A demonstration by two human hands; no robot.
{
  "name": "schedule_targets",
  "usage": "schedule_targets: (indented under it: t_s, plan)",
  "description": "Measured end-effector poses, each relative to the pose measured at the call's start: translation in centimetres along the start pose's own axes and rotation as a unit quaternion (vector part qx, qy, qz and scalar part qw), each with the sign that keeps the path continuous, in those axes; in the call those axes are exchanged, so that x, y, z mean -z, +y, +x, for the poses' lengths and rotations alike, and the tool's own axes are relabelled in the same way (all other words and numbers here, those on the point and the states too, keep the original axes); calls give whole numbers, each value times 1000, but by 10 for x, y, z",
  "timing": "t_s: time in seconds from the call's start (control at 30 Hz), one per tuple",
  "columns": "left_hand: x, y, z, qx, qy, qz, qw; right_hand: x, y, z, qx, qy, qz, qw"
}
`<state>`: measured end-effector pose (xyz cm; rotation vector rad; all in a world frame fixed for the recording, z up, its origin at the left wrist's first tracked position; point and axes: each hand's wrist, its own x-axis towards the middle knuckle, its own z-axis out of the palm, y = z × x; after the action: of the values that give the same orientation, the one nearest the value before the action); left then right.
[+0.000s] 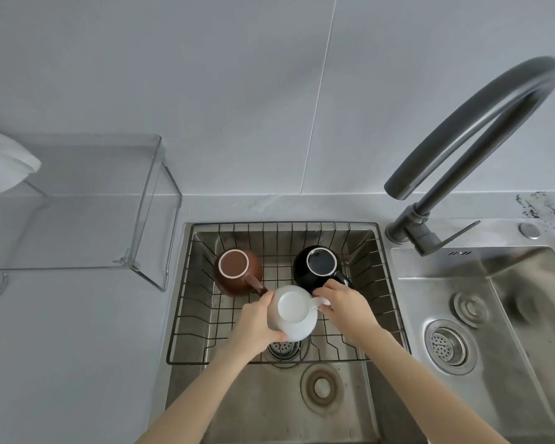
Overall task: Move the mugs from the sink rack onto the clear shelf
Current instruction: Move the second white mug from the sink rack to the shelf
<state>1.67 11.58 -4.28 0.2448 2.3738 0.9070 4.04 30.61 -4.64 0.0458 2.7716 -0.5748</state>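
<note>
Three mugs stand upside down in the black wire sink rack (pixel 186 315). The brown mug (pixel 236 272) is at the back left and the black mug (pixel 318 267) at the back right. In front of them is the white mug (pixel 293 315). My left hand (pixel 257 322) grips the white mug's left side. My right hand (pixel 346 307) holds its handle on the right, close to the black mug's handle. The clear shelf (pixel 87 200) stands on the counter to the left of the sink, with its top bare.
A dark curved faucet (pixel 471 123) arches over the right of the sink. A second steel basin (pixel 494 315) with a drain lies to the right. A white object (pixel 4 161) sits at the far left edge by the shelf. Grey counter (pixel 61 347) spreads at the left.
</note>
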Motion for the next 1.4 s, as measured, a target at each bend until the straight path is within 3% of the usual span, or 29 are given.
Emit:
schedule_targets:
  t_s: [0.17,0.6,0.77,1.03,1.23,1.4]
  plan:
    - [-2,-1,-4,-6,11,-25,1000,3,3,-1,-2,-16,38,999]
    - [40,12,-27,-110,92,-115,983,60,-16,-19,0,67,184,981]
    - [81,22,-47,-151,150,-172,962,107,-58,-23,30,99,260,960]
    - [186,37,-83,-211,181,-219,935,166,-146,-16,76,146,341,925]
    - [263,12,-109,-243,214,-211,922,169,-229,1,133,158,365,908]
    - [313,-22,-125,-223,238,-204,923,154,-293,24,150,161,371,902]
